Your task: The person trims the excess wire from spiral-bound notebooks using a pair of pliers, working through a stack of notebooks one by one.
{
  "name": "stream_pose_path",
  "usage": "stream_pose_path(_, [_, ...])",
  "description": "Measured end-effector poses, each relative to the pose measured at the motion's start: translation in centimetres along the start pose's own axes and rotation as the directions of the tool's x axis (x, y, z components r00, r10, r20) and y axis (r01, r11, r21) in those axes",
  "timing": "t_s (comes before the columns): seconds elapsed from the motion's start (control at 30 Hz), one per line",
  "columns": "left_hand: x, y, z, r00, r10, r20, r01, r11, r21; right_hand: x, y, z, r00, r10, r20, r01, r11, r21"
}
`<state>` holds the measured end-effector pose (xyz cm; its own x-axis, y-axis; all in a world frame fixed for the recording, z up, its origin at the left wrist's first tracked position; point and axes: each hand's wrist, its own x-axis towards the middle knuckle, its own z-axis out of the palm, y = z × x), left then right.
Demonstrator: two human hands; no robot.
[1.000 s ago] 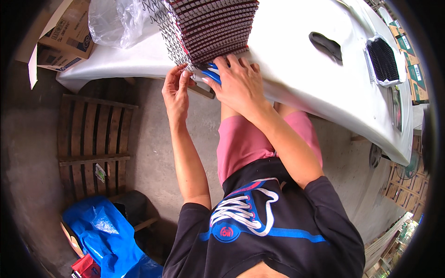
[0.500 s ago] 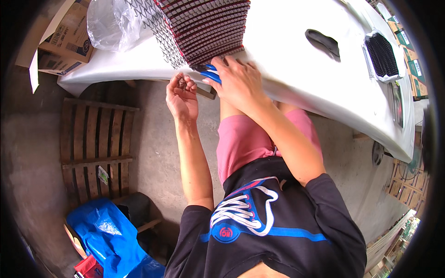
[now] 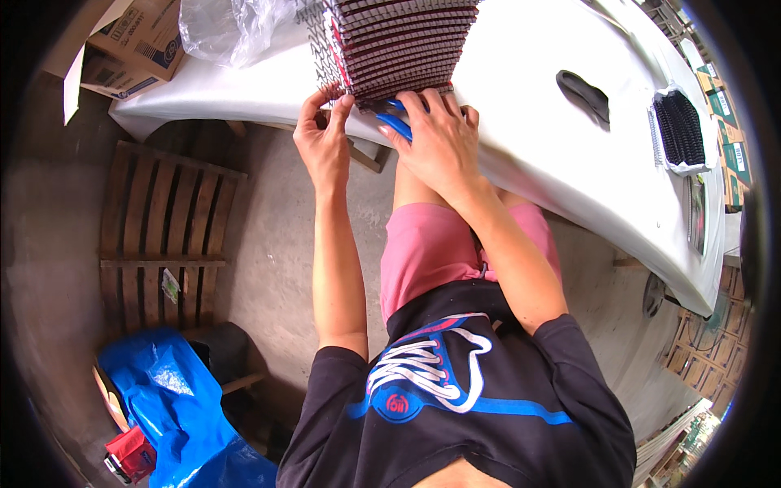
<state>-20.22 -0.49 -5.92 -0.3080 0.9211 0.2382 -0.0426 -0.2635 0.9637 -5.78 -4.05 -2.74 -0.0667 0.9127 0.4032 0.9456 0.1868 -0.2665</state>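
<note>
A block of dark wire rows edged in red [image 3: 407, 49] lies on the white-covered table before me. Zigzag metal wire strips [image 3: 321, 49] run along its left side. At the lower end of these strips, my left hand [image 3: 323, 145] is closed, thumb and fingers pinching a wire end. My right hand [image 3: 439, 138] rests at the block's near edge, curled round pliers with blue handles [image 3: 394, 125]. The pliers' jaws point left toward the block's lower left corner; their tips are hard to make out.
Clear plastic bag [image 3: 236, 32] and cardboard boxes [image 3: 138, 49] are at the far left. A dark flat strap-like piece [image 3: 584, 96] and a packet of black wire coils [image 3: 679, 126] lie on the table's right. Below left stand a wooden pallet [image 3: 163, 211] and blue plastic sheeting [image 3: 167, 398].
My left hand has risen from below the table edge to the wire strips and pinches there. My right hand keeps the pliers, their handles now spread wider. The whole view has shifted slightly.
</note>
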Motion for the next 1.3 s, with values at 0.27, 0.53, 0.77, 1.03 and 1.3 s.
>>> stream_pose_path(0.27, [1.3,-1.8,0.4,0.974,0.227,-0.002,-0.226,0.972,0.065,-0.1,0.0,0.5,0.998,-0.016,-0.055,0.018,1.0,0.021])
stream_pose_path(0.53, [1.1,-1.9,0.3,0.994,0.082,0.068,-0.06,0.958,-0.281,0.1,-1.0,0.1,1.0,-0.003,-0.016,0.001,0.998,-0.066])
stream_pose_path(0.77, [1.4,-2.7,0.4,0.997,0.055,0.062,-0.015,0.858,-0.514,0.4,-1.4,0.0,0.998,0.002,0.06,-0.003,1.0,0.024])
stream_pose_path(1.03, [1.3,-2.8,-0.3,0.995,0.036,0.098,0.008,0.909,-0.417,0.9,-0.3,0.1,0.964,0.054,0.26,-0.096,0.983,0.153])
stream_pose_path(1.3, [0.5,-2.2,-1.3,0.984,0.026,0.175,0.037,0.937,-0.346,0.0,-0.3,-0.2,0.996,-0.029,-0.081,0.031,0.999,0.024])
